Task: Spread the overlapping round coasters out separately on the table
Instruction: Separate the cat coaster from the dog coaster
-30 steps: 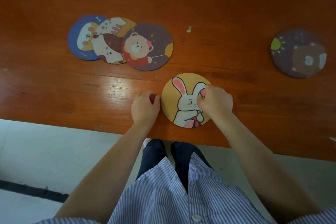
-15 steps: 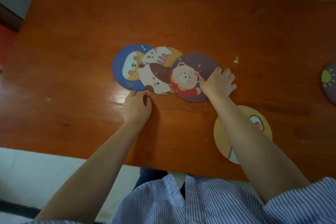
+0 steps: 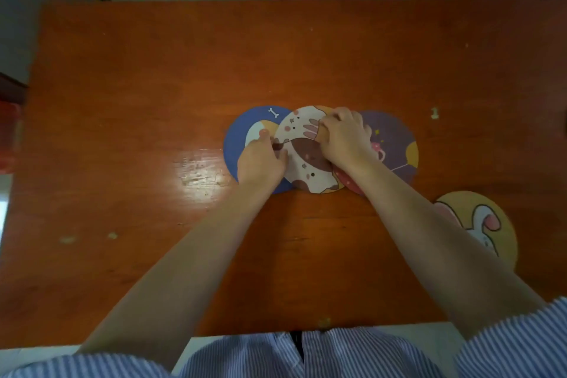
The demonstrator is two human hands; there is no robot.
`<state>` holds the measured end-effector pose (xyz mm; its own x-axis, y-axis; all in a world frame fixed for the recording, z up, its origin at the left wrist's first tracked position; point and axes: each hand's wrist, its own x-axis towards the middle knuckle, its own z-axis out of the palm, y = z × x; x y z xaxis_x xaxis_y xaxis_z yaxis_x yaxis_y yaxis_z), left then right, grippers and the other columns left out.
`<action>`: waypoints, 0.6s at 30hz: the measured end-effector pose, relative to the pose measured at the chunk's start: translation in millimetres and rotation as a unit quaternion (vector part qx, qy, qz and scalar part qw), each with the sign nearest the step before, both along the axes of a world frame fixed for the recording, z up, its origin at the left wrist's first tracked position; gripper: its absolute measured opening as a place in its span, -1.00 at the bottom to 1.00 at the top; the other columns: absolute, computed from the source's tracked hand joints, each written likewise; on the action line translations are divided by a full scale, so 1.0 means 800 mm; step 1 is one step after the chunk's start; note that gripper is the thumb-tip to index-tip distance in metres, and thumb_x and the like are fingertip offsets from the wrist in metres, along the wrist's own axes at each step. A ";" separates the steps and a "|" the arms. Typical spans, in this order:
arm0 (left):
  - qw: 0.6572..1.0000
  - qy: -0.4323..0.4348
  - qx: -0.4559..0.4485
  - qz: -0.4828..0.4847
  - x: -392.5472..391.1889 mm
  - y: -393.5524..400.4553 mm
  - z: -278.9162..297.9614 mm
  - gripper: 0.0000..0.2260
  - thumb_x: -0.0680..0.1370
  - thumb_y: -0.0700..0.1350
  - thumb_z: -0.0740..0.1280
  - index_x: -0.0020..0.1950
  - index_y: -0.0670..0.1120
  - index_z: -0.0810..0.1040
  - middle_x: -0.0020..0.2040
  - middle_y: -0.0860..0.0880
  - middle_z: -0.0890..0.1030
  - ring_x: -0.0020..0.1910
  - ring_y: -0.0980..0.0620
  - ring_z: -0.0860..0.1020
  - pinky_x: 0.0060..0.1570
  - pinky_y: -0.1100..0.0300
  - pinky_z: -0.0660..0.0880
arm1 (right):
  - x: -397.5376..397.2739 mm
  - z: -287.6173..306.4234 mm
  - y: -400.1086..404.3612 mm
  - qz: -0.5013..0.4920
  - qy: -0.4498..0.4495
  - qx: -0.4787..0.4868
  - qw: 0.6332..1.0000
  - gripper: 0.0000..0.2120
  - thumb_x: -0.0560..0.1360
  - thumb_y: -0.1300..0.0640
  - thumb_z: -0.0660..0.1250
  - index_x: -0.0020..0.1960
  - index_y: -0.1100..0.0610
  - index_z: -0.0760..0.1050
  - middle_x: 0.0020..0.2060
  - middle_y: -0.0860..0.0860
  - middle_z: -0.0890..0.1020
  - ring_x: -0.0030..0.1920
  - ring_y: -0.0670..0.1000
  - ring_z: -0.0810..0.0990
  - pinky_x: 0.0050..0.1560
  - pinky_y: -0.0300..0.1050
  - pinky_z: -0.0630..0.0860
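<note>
Three round coasters overlap in a row at the middle of the table. A blue coaster (image 3: 241, 144) is at the left, a white and brown animal coaster (image 3: 306, 169) in the middle, and a purple bear coaster (image 3: 395, 138) at the right. My left hand (image 3: 260, 163) lies on the blue coaster, its fingertips against the middle coaster's left edge. My right hand (image 3: 343, 138) is curled over the seam between the middle and purple coasters, with its fingers at the middle coaster's upper right edge. A yellow rabbit coaster (image 3: 497, 224) lies apart at the near right, partly behind my right forearm.
The orange-brown wooden table (image 3: 184, 70) has a small pale crumb (image 3: 433, 113) right of the purple coaster and a few flecks (image 3: 112, 235) near the front left. A red object (image 3: 9, 135) stands beyond the left edge. Floor and wall lie past the far edge.
Both hands have left the rabbit coaster and moved up to the overlapping row. The right hand has shifted left from the purple coaster to the middle one. The left hand has moved onto the blue coaster.
</note>
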<state>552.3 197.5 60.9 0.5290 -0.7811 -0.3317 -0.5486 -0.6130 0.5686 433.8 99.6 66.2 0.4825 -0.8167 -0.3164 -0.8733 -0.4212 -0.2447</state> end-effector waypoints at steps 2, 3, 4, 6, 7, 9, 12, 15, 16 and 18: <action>0.996 0.061 0.024 0.061 0.000 -0.018 -0.001 -0.81 0.52 -0.13 0.27 -0.26 -0.16 0.39 -0.42 -0.03 0.39 -0.45 0.00 0.35 -0.49 0.16 0.25 | -0.012 -0.004 0.000 0.029 -0.009 -0.006 1.000 -0.68 0.50 0.26 0.20 0.24 0.18 0.44 0.29 0.17 0.40 0.34 0.23 0.28 0.35 0.26 0.28; 0.992 0.087 0.032 0.090 0.002 -0.025 -0.002 -0.71 0.52 -0.15 0.27 -0.39 -0.13 0.30 -0.49 -0.02 0.30 -0.51 0.02 0.27 -0.52 0.17 0.18 | -0.018 -0.006 -0.001 0.044 -0.010 -0.006 0.999 -0.67 0.49 0.26 0.22 0.25 0.20 0.43 0.30 0.18 0.40 0.34 0.22 0.29 0.36 0.24 0.28; 0.989 0.101 0.034 0.100 0.003 -0.031 -0.002 -0.62 0.52 -0.18 0.27 -0.46 -0.10 0.22 -0.51 -0.02 0.25 -0.53 0.02 0.22 -0.53 0.18 0.13 | -0.024 -0.009 -0.002 0.055 -0.005 -0.003 0.998 -0.65 0.48 0.27 0.23 0.26 0.23 0.43 0.30 0.19 0.41 0.34 0.21 0.30 0.37 0.23 0.29; 0.989 0.114 0.031 0.094 0.006 -0.035 0.004 -0.58 0.51 -0.23 0.27 -0.48 -0.07 0.16 -0.51 -0.03 0.22 -0.50 0.00 0.19 -0.50 0.15 0.10 | -0.036 -0.013 -0.009 0.061 0.004 0.004 0.998 -0.65 0.46 0.30 0.24 0.25 0.26 0.42 0.29 0.20 0.41 0.33 0.21 0.32 0.35 0.22 0.31; 0.986 0.132 0.022 0.103 0.009 -0.033 0.007 -0.59 0.49 -0.24 0.29 -0.47 -0.07 0.16 -0.49 -0.03 0.22 -0.48 0.00 0.20 -0.47 0.13 0.12 | -0.041 -0.014 -0.014 0.054 0.003 0.005 0.999 -0.64 0.47 0.33 0.23 0.26 0.27 0.42 0.29 0.21 0.41 0.33 0.22 0.32 0.34 0.22 0.32; 0.975 0.164 0.001 0.147 0.012 -0.016 0.010 -0.58 0.48 -0.24 0.32 -0.46 -0.08 0.16 -0.48 -0.03 0.24 -0.44 -0.01 0.24 -0.41 0.10 0.18 | -0.052 -0.014 -0.025 0.024 -0.003 0.000 1.000 -0.64 0.48 0.37 0.21 0.27 0.29 0.42 0.29 0.25 0.42 0.32 0.25 0.34 0.35 0.21 0.32; 0.943 0.234 0.017 0.236 0.007 0.045 0.011 -0.69 0.49 -0.22 0.34 -0.39 -0.09 0.30 -0.43 -0.05 0.42 -0.50 -0.01 0.39 -0.47 0.14 0.32 | -0.058 -0.010 -0.026 -0.029 -0.018 -0.039 0.999 -0.69 0.51 0.26 0.22 0.23 0.30 0.46 0.24 0.25 0.48 0.29 0.23 0.38 0.33 0.15 0.33; 0.919 0.321 0.086 0.210 -0.018 0.109 0.010 -0.84 0.48 -0.26 0.35 -0.28 -0.10 0.45 -0.30 -0.06 0.60 -0.57 0.17 0.56 -0.56 0.29 0.47 | -0.042 -0.004 0.016 -0.024 -0.028 -0.028 0.999 -0.67 0.53 0.07 0.24 0.20 0.24 0.48 0.21 0.19 0.52 0.24 0.22 0.40 0.25 0.15 0.36; 0.926 0.317 0.121 0.166 -0.023 0.123 0.008 -0.87 0.48 -0.25 0.36 -0.24 -0.09 0.49 -0.27 -0.05 0.62 -0.58 0.22 0.55 -0.57 0.34 0.48 | -0.037 -0.004 0.035 -0.012 -0.017 -0.013 1.000 -0.65 0.52 0.03 0.26 0.22 0.22 0.46 0.22 0.17 0.49 0.24 0.21 0.39 0.23 0.16 0.35; 0.935 0.292 0.166 0.113 -0.026 0.145 0.003 -0.88 0.47 -0.21 0.39 -0.25 -0.07 0.52 -0.29 -0.01 0.62 -0.56 0.23 0.56 -0.57 0.37 0.47 | -0.034 -0.006 0.067 -0.001 0.001 0.008 1.000 -0.60 0.49 0.02 0.30 0.27 0.17 0.41 0.26 0.13 0.43 0.25 0.20 0.36 0.20 0.15 0.37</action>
<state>531.3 313.5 63.3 0.3210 -0.4735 -0.8202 -0.0395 -0.8720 0.4879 406.4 153.0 61.0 0.4803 -0.8128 -0.3296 -0.8747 -0.4158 -0.2490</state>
